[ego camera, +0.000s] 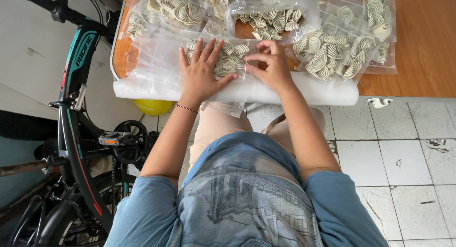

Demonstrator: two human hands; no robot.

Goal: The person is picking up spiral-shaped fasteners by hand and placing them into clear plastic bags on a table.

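**Count of what shows**

Two hands, left hand and right hand; one wooden table; one bicycle; one yellow ball; one white roll along the table's near edge; clear bags of spiral biscuits overlap, number unclear.

Upper left of frame: your reach is crowded by clear plastic bags of cream-and-brown spiral biscuits.
Upper right: bare orange-brown wooden tabletop gives you room.
Left edge: black-and-teal bicycle blocks you.
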